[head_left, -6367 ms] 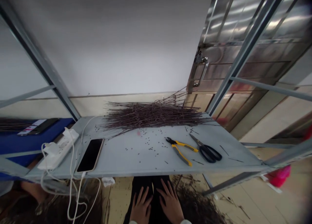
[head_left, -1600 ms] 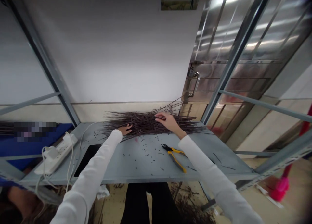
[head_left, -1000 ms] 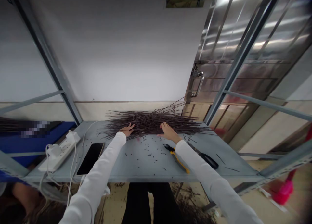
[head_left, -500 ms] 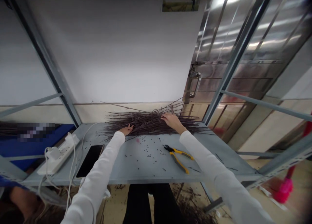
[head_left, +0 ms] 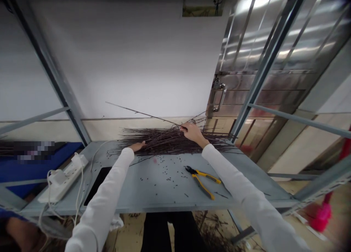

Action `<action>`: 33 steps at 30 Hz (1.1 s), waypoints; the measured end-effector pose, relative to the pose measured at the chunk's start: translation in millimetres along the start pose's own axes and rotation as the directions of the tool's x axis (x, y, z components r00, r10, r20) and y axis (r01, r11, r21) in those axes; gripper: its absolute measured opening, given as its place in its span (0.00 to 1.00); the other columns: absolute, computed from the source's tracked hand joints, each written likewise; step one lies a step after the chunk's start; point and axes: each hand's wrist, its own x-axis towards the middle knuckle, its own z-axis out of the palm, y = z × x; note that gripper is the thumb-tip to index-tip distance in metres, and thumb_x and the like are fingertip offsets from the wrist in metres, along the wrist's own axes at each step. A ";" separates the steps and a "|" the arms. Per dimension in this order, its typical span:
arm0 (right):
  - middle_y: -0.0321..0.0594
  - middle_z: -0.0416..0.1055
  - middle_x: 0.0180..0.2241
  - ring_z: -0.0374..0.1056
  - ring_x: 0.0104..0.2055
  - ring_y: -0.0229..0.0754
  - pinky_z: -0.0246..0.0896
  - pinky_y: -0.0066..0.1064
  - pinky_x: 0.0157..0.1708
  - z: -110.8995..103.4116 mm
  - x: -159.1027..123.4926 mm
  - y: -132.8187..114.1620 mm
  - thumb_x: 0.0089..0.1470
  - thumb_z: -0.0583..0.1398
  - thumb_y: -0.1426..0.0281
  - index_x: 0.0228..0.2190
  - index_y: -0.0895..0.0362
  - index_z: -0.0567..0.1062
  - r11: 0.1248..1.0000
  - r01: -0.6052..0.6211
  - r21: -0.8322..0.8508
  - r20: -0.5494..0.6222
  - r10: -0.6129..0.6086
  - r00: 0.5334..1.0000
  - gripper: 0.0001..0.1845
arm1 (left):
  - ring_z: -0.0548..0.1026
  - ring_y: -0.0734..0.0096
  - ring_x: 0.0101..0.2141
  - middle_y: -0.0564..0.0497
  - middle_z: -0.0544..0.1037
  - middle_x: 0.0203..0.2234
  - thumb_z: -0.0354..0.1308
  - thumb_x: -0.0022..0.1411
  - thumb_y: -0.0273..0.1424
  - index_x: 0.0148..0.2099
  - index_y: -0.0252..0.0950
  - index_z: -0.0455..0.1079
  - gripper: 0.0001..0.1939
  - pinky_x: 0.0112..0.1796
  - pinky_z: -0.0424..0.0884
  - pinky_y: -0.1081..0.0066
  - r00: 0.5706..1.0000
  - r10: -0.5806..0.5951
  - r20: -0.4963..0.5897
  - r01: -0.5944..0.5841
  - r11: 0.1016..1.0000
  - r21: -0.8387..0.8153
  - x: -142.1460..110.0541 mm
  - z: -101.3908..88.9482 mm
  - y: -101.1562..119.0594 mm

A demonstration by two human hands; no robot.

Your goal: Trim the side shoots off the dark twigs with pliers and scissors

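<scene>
A heap of thin dark brown twigs [head_left: 164, 141] lies along the back of the grey shelf. Above its right half, my right hand [head_left: 192, 132] is closed on one long twig [head_left: 142, 114], whose thin end points up and left in front of the wall. My left hand [head_left: 138, 146] rests at the near left edge of the heap; its thumb side shows, but the other fingers are hidden against the twigs. Diagonal pliers [head_left: 202, 179] with yellow and black handles lie on the shelf, nearer to me, with jaws to the left.
A black phone [head_left: 96, 184] lies partly under my left sleeve. Left of it sits a white power strip [head_left: 65, 180] with plugs and cables. Small dark clippings [head_left: 168, 171] dot the grey shelf [head_left: 137, 197]. Metal uprights [head_left: 257, 69] flank it, and more twigs [head_left: 216, 226] litter the floor below.
My right hand has lifted the long twig, so its left end stands higher against the wall. My left hand has shifted slightly left, and its spread fingers no longer show.
</scene>
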 end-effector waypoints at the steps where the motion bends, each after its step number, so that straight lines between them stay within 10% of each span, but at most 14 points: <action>1: 0.42 0.76 0.38 0.69 0.38 0.45 0.56 0.30 0.35 4.9 -1.1 2.6 0.56 0.54 0.71 0.35 0.55 0.76 1.000 -0.017 0.013 -0.003 0.017 1.000 0.10 | 0.74 0.62 0.42 0.46 0.73 0.47 0.55 0.64 0.36 0.50 0.35 0.68 0.15 0.42 0.72 0.57 0.999 0.002 -0.049 -0.002 1.000 0.003 -4.6 0.3 1.5; 7: 0.45 0.74 0.39 0.68 0.40 0.44 0.59 0.30 0.37 30.6 6.0 12.6 0.57 0.53 0.72 0.36 0.59 0.74 0.990 -0.101 0.099 -0.026 0.104 0.994 0.10 | 0.60 0.54 0.59 0.35 0.68 0.55 0.36 0.70 0.28 0.56 0.32 0.64 0.20 0.57 0.54 0.48 0.908 0.150 -0.391 -0.120 0.988 0.101 -50.9 35.6 49.4; 13: 0.41 0.74 0.36 0.69 0.37 0.39 0.62 0.33 0.39 33.2 11.3 11.3 0.61 0.53 0.69 0.35 0.60 0.73 0.982 -0.098 0.163 0.057 0.089 0.994 0.11 | 0.57 0.66 0.62 0.46 0.61 0.62 0.42 0.62 0.24 0.65 0.36 0.53 0.28 0.60 0.53 0.64 0.841 0.454 -0.295 -0.401 0.888 0.225 -46.3 83.3 107.3; 23: 0.47 0.76 0.38 0.73 0.37 0.46 0.61 0.28 0.31 37.6 -8.6 -7.7 0.47 0.66 0.61 0.41 0.60 0.69 0.997 -0.005 0.074 0.200 -0.010 0.980 0.23 | 0.48 0.61 0.64 0.41 0.50 0.66 0.42 0.58 0.21 0.68 0.27 0.42 0.35 0.61 0.47 0.59 0.891 0.382 -0.246 -0.314 0.909 0.273 -10.3 104.4 111.7; 33: 0.43 0.77 0.41 0.71 0.44 0.47 0.62 0.30 0.37 21.1 -4.8 -7.4 0.58 0.56 0.58 0.36 0.53 0.76 1.000 -0.015 -0.019 0.150 0.018 0.989 0.14 | 0.54 0.61 0.63 0.41 0.55 0.65 0.47 0.52 0.20 0.68 0.29 0.43 0.40 0.61 0.48 0.58 0.919 0.350 -0.180 -0.299 0.919 0.256 -11.1 114.3 111.4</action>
